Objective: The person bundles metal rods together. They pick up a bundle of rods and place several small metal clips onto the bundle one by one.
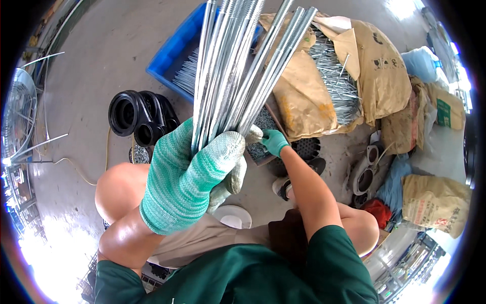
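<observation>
My left hand (187, 177), in a green knit glove with pale coated fingers, is closed around a bundle of long metal bolts (223, 76). Their threaded ends fan upward, close to the camera. My right hand (273, 142), also gloved, reaches over a shallow tray (277, 121) of small grey metal parts (264, 120). Its fingers are bunched together beside the lower part of the bundle. What lies between its fingertips, if anything, is too small to make out. The bundle and my left hand cover part of the tray.
Behind the bundle stands a blue bin (164, 55) with more rods. An opened paper sack (304, 96) spills loose bolts (336, 81). Black round castings (124, 112) stand at left, a grey casting (363, 177) at right. A white round dish (234, 216) sits between my legs. A fan (19, 109) is far left.
</observation>
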The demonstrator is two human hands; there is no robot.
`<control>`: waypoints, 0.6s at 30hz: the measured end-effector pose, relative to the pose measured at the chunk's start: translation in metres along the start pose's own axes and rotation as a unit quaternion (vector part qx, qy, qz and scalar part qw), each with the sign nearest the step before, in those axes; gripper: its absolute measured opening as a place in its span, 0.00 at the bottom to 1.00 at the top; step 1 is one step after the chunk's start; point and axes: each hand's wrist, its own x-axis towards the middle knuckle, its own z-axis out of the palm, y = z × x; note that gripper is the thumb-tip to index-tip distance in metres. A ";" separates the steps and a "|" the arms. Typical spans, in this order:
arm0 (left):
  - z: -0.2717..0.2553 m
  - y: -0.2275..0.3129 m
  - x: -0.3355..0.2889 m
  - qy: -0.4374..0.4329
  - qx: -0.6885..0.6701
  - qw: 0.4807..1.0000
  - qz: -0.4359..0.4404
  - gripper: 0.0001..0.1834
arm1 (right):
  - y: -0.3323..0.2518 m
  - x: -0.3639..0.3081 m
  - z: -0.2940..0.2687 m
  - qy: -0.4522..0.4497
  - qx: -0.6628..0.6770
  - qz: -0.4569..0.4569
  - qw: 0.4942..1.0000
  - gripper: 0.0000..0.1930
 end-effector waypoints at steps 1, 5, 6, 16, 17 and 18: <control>0.002 0.000 0.000 -0.005 0.000 1.000 0.000 0.24 | 0.009 -0.001 -0.007 -0.013 0.061 0.004 0.998 0.13; 0.009 0.001 0.001 -0.001 0.006 1.000 0.008 0.24 | 0.019 -0.002 -0.009 0.077 -0.213 -0.167 0.960 0.20; 0.010 0.000 0.001 0.003 0.007 1.000 0.006 0.24 | 0.006 -0.009 -0.004 0.056 -0.265 -0.137 0.953 0.22; 0.023 -0.010 0.006 0.020 0.022 0.999 0.034 0.21 | 0.035 0.018 0.014 0.117 -0.206 -0.145 0.961 0.15; 0.021 -0.012 0.005 0.021 0.021 0.999 0.035 0.21 | 0.024 0.012 0.010 0.103 -0.099 -0.098 0.985 0.12; 0.020 -0.014 0.003 0.040 0.023 0.998 0.042 0.20 | 0.015 0.003 0.004 0.040 0.081 -0.024 0.996 0.13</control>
